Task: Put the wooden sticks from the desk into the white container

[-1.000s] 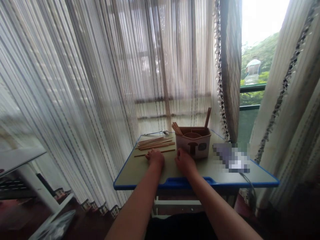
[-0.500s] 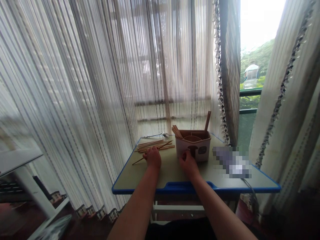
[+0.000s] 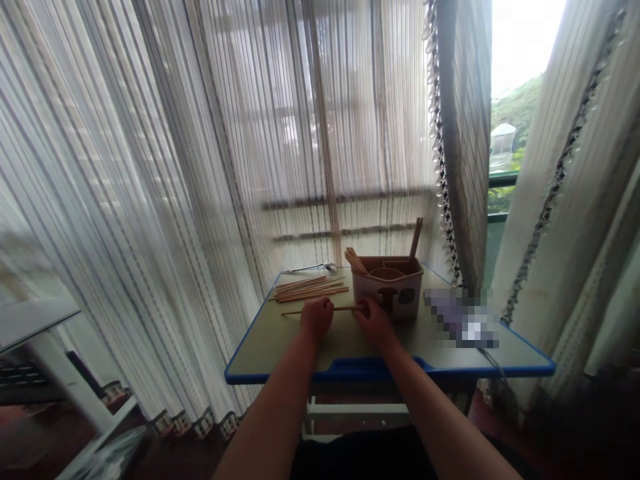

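Note:
A single chopstick (image 3: 343, 309) lies level between my hands, just above or on the desk; which, I cannot tell. My left hand (image 3: 317, 316) is closed around its middle, and its thin left end sticks out beyond the fist. My right hand (image 3: 373, 321) pinches the other end, close in front of the holder. That utensil holder (image 3: 411, 307) has a brown inside with dividers, a pale front and a mushroom picture partly behind my right hand. A bundle of chopsticks (image 3: 353, 259) leans in its left compartment. Beyond my left hand lies a loose pile of chopsticks (image 3: 307, 289).
A metal spoon (image 3: 329, 267) lies at the back of the blue-edged desk (image 3: 270, 353). More sticks (image 3: 416, 239) stand upright at the holder's right rear. To the right are a blurred-out item (image 3: 463, 320) and a cord (image 3: 495, 363). A striped curtain (image 3: 200, 167) hangs behind.
My left hand has lifted one chopstick, tilted it, then brought it level toward the right. My right hand, earlier curled beside the holder, now grips the chopstick's right end.

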The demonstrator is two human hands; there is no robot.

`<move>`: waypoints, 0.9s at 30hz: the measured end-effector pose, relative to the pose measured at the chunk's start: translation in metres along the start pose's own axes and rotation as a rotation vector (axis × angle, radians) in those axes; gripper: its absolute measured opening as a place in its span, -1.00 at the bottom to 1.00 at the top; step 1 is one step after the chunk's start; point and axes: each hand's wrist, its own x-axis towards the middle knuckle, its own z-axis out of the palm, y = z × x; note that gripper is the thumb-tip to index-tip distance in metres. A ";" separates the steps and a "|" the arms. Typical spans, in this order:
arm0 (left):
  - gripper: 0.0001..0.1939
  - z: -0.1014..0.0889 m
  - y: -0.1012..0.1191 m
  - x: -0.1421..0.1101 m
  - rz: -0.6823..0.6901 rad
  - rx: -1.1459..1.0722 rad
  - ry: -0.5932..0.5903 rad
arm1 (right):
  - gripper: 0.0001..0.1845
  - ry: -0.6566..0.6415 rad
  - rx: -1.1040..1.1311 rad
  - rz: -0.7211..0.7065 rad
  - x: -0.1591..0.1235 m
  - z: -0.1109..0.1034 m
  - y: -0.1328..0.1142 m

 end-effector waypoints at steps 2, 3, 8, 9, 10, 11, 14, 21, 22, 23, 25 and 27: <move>-0.69 0.003 -0.001 0.000 0.022 0.003 -0.018 | -0.75 -0.026 0.045 -0.077 -0.002 -0.001 -0.004; -0.69 0.004 -0.001 0.001 0.034 0.001 -0.024 | -0.77 -0.037 0.053 -0.112 -0.003 -0.002 -0.006; -0.69 0.004 -0.001 0.002 0.015 -0.009 -0.030 | -0.77 -0.027 0.046 -0.110 -0.005 -0.007 -0.011; -0.69 0.003 -0.001 0.002 0.012 -0.010 -0.025 | -0.77 -0.024 0.045 -0.097 -0.005 -0.008 -0.011; -0.69 0.002 -0.001 0.001 0.013 -0.011 -0.018 | -0.77 -0.024 0.045 -0.090 -0.005 -0.009 -0.011; -0.69 0.001 -0.001 0.001 0.014 -0.013 -0.012 | -0.76 -0.021 0.046 -0.088 -0.005 -0.009 -0.011; -0.69 -0.001 0.000 0.000 -0.005 -0.021 -0.006 | -0.75 0.018 0.047 -0.089 -0.005 -0.010 -0.012; -0.69 0.001 -0.001 0.001 0.014 -0.026 0.002 | -0.69 0.033 0.022 -0.093 -0.005 -0.009 -0.010; -0.69 0.001 -0.002 0.001 0.024 -0.022 0.015 | -0.68 0.047 0.015 -0.099 -0.005 -0.008 -0.010; -0.69 0.001 -0.003 0.001 0.032 -0.018 0.030 | -0.68 0.072 0.009 -0.103 -0.005 -0.008 -0.010; -0.69 0.000 -0.004 0.001 0.033 -0.006 0.060 | -0.68 0.162 0.005 -0.084 -0.004 -0.007 -0.010; -0.68 -0.002 -0.005 0.001 0.001 0.014 0.092 | -0.69 0.297 0.013 -0.032 -0.004 -0.008 -0.007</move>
